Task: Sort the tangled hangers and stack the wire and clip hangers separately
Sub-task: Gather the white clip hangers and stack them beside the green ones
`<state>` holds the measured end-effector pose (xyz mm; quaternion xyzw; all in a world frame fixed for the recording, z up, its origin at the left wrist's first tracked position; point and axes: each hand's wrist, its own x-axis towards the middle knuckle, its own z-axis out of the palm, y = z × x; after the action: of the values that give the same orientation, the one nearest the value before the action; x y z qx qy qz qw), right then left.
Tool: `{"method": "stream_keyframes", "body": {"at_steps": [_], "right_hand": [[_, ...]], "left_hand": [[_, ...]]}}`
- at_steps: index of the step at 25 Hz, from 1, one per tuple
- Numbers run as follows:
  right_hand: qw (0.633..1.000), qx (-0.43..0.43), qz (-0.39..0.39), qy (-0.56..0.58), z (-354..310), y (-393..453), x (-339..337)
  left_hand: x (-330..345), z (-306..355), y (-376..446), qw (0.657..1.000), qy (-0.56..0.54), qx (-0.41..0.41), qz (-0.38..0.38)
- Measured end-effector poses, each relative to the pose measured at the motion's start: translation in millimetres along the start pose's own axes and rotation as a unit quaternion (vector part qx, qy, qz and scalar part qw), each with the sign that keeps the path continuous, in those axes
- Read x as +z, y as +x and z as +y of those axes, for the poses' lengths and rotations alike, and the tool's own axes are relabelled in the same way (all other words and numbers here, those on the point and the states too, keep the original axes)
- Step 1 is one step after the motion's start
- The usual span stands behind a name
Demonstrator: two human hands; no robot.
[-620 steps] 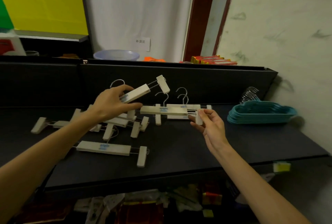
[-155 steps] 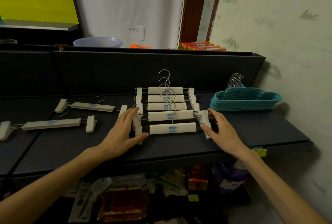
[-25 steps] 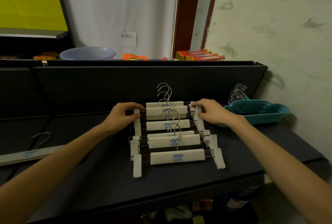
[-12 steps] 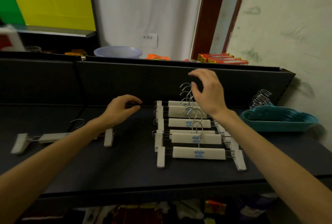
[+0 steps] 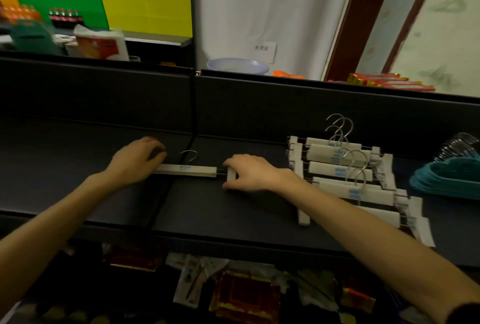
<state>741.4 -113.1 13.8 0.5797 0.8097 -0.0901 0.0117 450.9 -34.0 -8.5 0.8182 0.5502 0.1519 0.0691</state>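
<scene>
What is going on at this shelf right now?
A person is sorting hangers on a dark shelf. Both hands hold one loose clip hanger: the left hand at its left end, the right hand curled over its right clip. To the right lie a clip hanger stack and a teal hanger stack.

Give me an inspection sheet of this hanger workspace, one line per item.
Surface: dark shelf, two panels joined by a seam.
Job's things: loose clip hanger lying flat; clip hanger stack to its right; teal hanger stack at far right.
Clutter: packets below the shelf.
Hands: left hand and right hand on the loose hanger's ends.
Cables: nothing seen.
Surroundings: basin, white curtain.
</scene>
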Motion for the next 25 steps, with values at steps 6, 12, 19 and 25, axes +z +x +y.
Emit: {"method": "stream_keyframes", "body": {"at_steps": [6, 12, 19, 25], "right_hand": [[0.992, 0.022, 0.026, 0.124, 6.5, 6.1, 1.5], [0.967, 0.036, 0.147, 0.206, 33.7, -14.6, -10.6], [0.917, 0.081, 0.212, 0.327, 93.9, -90.8, -62.0], [0.847, 0.153, 0.263, 0.437, 169.5, -180.4, -90.2]], "left_hand": [[-16.1, -48.9, -38.1, 0.990, -0.104, 0.012, -0.096], [-8.2, -15.3, -12.3, 0.978, -0.192, 0.058, 0.051], [3.8, 74.3, 36.1, 0.936, -0.336, 0.102, 0.007], [18.4, 177.7, 67.0, 0.892, -0.423, 0.142, -0.071]]}}
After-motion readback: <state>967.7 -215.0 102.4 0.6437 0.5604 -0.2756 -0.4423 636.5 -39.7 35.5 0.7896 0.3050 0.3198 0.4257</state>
